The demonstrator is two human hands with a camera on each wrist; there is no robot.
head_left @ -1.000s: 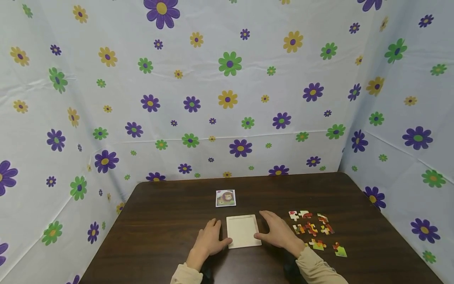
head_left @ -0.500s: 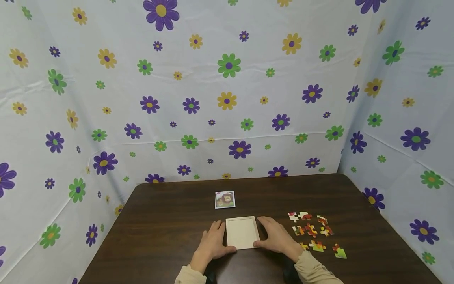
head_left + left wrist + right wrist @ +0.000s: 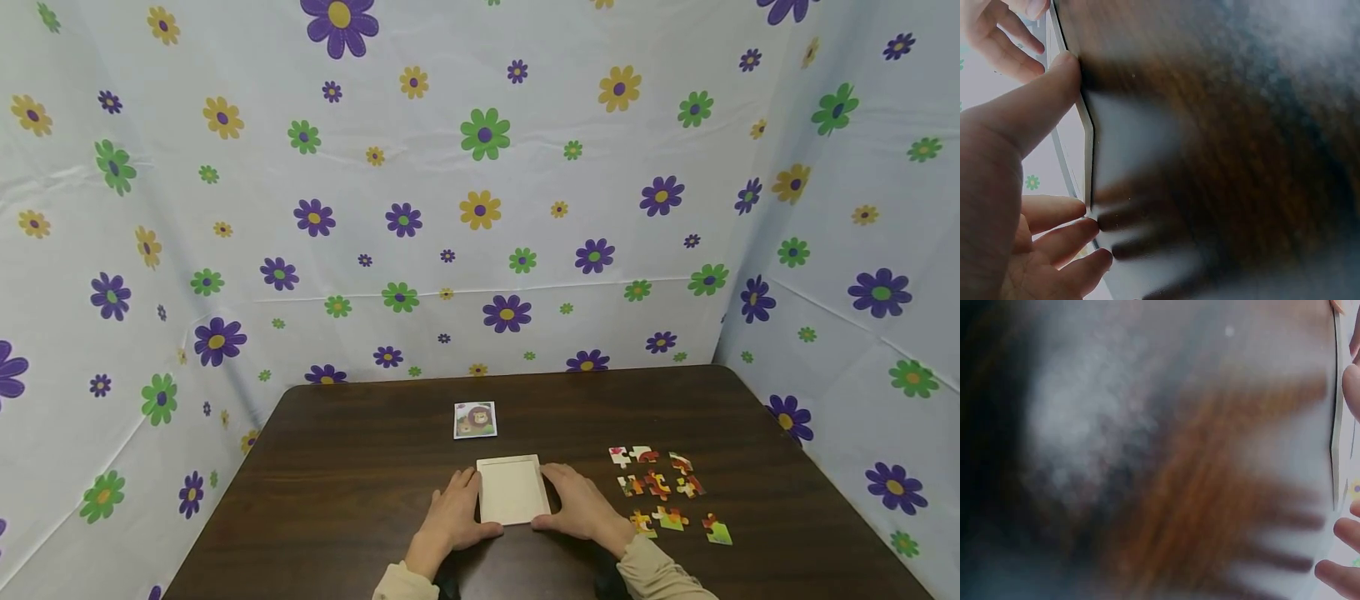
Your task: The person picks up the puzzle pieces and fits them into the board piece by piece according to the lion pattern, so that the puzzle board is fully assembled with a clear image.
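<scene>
A square pale wooden puzzle tray [image 3: 513, 492] lies flat on the dark table between the hands. My left hand [image 3: 453, 517] rests at its left side, the fingers along that edge and the thumb at the near edge. In the left wrist view the thumb [image 3: 1063, 72] touches the tray's rim [image 3: 1090, 153], and the fairly straight fingers meet the side. My right hand [image 3: 587, 510] lies at the tray's right side, thumb by the near right corner. The right wrist view catches only its fingertips [image 3: 1335, 575] near the rim [image 3: 1337, 425]; contact there is hard to tell.
Loose jigsaw pieces [image 3: 657, 486] in red, orange and green are spread on the table to the right of the tray. A small lion picture card [image 3: 475, 420] lies behind the tray. White flowered cloth [image 3: 420, 167] surrounds the brown table [image 3: 337, 467].
Both hands have drawn in closer around the tray; the left fingers and thumb shifted right to its edge, and the right fingers came nearer. Tray, card and pieces stay about where they were.
</scene>
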